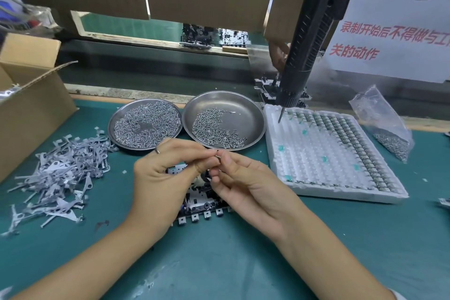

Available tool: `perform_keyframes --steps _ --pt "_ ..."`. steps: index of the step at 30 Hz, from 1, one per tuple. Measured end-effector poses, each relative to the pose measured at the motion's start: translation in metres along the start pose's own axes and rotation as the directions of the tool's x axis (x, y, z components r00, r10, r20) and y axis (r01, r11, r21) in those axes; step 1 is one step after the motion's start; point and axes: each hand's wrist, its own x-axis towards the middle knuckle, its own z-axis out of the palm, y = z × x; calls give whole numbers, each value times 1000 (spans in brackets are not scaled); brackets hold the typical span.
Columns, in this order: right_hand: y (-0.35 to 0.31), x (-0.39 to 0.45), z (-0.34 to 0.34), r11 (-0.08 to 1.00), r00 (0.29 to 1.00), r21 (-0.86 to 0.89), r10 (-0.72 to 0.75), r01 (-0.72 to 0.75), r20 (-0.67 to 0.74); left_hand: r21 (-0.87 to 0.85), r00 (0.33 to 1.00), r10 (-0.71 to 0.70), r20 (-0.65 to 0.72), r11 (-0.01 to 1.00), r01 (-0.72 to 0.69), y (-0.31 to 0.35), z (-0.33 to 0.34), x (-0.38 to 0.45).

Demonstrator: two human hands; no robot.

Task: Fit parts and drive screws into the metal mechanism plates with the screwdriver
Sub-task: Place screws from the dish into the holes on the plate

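A metal mechanism plate [199,204] lies on the green mat, partly hidden under both hands. My left hand [160,178] and my right hand [246,185] meet just above it, fingertips together, pinching small screws [218,156]. The black electric screwdriver [306,48] hangs from above at the right, its bit tip over the far left corner of the white foam tray [341,192]. Neither hand touches the screwdriver.
Two steel dishes of screws sit behind my hands, left dish [114,126] and right dish [258,114]. A heap of grey metal levers [60,178] lies at the left beside a cardboard box [29,109]. A bag of screws [389,129] lies far right. Another person's hand [277,53] shows behind the screwdriver.
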Motion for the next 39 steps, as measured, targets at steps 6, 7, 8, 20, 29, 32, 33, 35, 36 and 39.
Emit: perform_keyframes --steps 6,7,8,20,29,32,33,35,36,39 --pt "-4 -1 0 999 998 -15 45 -44 41 -72 998 -34 45 997 37 -1 -2 4" --pt "-5 -1 0 999 998 -21 51 -50 43 -73 998 -37 53 997 41 -1 -2 4" --pt "-6 -1 -1 998 998 -30 54 -53 42 -71 997 -38 60 997 42 0 -2 4" --pt "-14 -2 -5 954 1000 -298 -12 18 21 3 994 -11 109 1000 10 6 -4 2" --pt "-66 -27 -16 437 999 -899 -33 1 -15 23 990 -143 13 989 143 -2 -4 1" --pt "-102 -46 -44 278 975 -956 -171 -88 -140 27 981 -195 -16 980 195 -3 -4 1" --pt "-113 -50 -57 174 944 -975 -277 -135 -180 34 979 -202 -19 979 202 -4 -4 1" --pt "-132 -49 -85 -28 836 -971 -515 -236 -188 45 978 -209 -19 977 210 -4 -3 1" --pt "-139 -46 -97 -74 778 -957 -602 -279 -180 48 976 -217 -13 975 217 -5 -2 1" --pt "-148 -35 -123 -156 726 -912 -661 -379 -189 33 967 -254 13 967 253 -5 -1 1"
